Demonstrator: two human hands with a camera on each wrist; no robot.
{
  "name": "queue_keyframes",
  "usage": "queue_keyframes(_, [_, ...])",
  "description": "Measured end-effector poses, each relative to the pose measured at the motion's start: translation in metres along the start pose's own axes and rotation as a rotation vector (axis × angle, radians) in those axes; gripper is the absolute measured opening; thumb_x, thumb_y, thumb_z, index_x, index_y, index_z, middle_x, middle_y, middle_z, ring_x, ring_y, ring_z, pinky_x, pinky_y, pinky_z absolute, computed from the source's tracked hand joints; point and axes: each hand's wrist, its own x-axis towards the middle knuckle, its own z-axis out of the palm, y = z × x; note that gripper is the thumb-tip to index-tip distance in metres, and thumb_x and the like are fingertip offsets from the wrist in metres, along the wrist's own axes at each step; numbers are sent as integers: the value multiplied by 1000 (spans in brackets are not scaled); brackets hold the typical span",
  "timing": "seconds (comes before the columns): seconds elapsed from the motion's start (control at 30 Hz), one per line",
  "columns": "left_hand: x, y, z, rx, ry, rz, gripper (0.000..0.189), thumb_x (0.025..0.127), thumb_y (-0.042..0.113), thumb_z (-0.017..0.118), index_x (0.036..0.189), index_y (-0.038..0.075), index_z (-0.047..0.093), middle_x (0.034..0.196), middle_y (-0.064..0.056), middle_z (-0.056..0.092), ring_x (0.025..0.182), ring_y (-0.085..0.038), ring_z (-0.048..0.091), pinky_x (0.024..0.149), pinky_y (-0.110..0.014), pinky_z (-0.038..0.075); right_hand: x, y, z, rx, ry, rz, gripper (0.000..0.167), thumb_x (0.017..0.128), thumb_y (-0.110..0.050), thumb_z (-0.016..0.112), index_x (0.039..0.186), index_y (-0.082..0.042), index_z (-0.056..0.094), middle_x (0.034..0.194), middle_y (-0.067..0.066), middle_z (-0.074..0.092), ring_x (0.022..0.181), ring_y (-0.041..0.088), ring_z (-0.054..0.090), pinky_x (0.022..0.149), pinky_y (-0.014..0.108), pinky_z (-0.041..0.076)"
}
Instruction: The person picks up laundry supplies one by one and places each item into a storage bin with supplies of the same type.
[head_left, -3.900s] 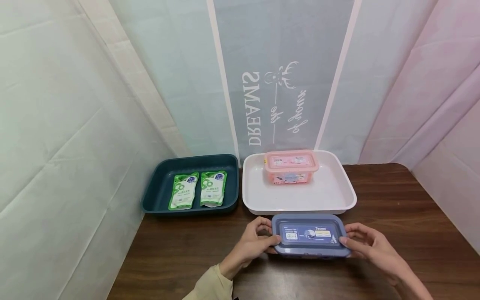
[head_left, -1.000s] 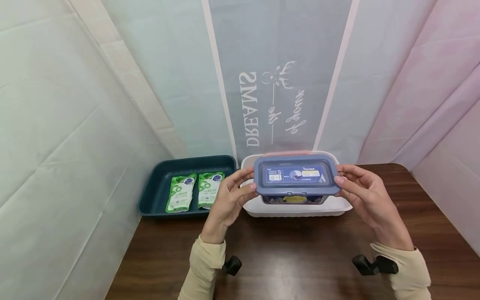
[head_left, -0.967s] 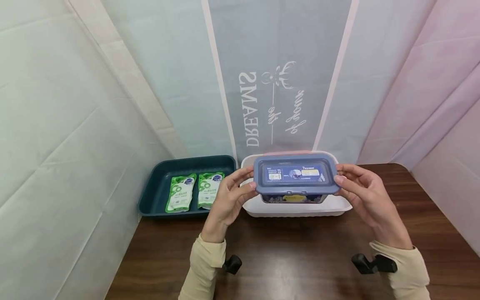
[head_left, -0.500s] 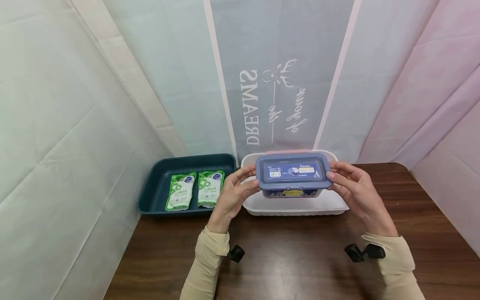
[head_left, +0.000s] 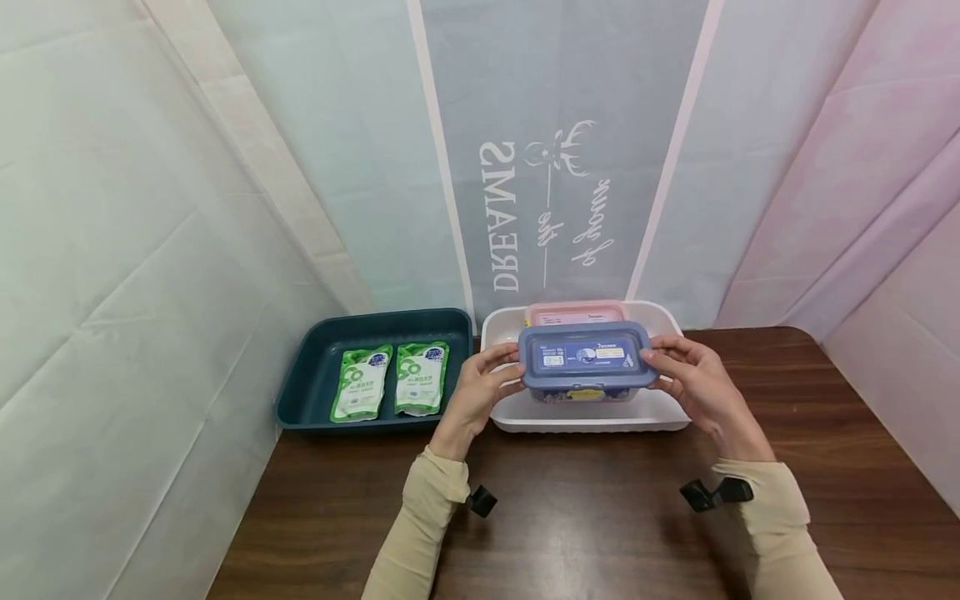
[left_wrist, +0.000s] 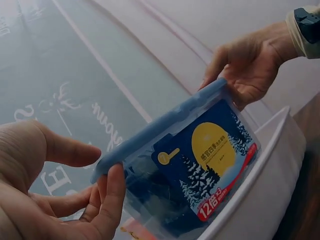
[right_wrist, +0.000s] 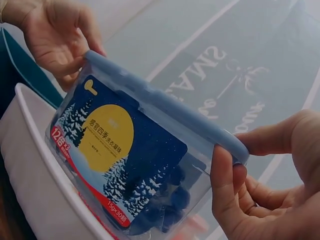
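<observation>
A clear box of laundry pods [head_left: 585, 358] with a blue lid is held level over the white tray [head_left: 592, 417]. Its wintry label [right_wrist: 110, 145] and blue pods show through the wall in the wrist views. My left hand [head_left: 483, 387] pinches the left end of the lid rim between thumb and fingers. At the opposite end, my right hand [head_left: 693, 379] pinches the rim the same way. Behind it, a pink-lidded box [head_left: 576, 313] stands in the tray, partly hidden. Whether the blue box's base touches the tray floor, I cannot tell.
To the left, a dark teal tray [head_left: 311, 400] holds two green-and-white pouches [head_left: 362, 383] [head_left: 422, 379] lying flat. Both trays stand on a brown wooden table [head_left: 585, 517]. A printed curtain [head_left: 555, 83] hangs close behind them.
Both hands lifted the blue-lidded box from the table in front of the white tray and carried it over the tray. Over the last second it has sunk lower, and more of the pink lid shows.
</observation>
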Motion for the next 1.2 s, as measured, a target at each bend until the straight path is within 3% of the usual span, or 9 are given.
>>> queue_keyframes(0.2, [4,-9,1,91,42,-35,39,101,2,69,138,-9,62,123,-16,64,91,-12,69,85,-32,65,5,9,-5,-49,45,68,9,103,-3,68,101,-12,69,88,-2,74,75,11,72,67,27,64])
queue_keyframes(0.43, [10,-21,3,158,65,-52,36,101,2,70,135,-8,65,118,-14,64,90,-14,69,83,-33,65,9,15,-10,-189,116,121,9,103,-10,72,98,-15,66,85,-7,71,76,8,68,66,26,62])
queue_keyframes(0.63, [10,-24,3,185,68,-80,35,101,3,69,135,-6,65,118,-15,64,93,-16,69,84,-34,66,12,20,-13,-301,135,154,9,104,-15,71,101,-14,62,85,-8,68,76,8,67,67,26,61])
queue_keyframes(0.77, [10,-25,3,201,64,-88,35,102,3,69,136,-6,65,119,-15,63,92,-17,70,85,-35,66,13,22,-14,-370,138,162,18,103,-19,73,107,-9,59,87,-8,65,78,8,67,68,26,62])
queue_keyframes(1.2, [12,-30,1,244,48,-98,36,102,3,69,136,-7,64,121,-18,63,91,-17,69,88,-37,65,17,28,-18,-412,123,218,23,102,-21,74,107,-5,58,86,-7,64,78,8,66,67,27,62])
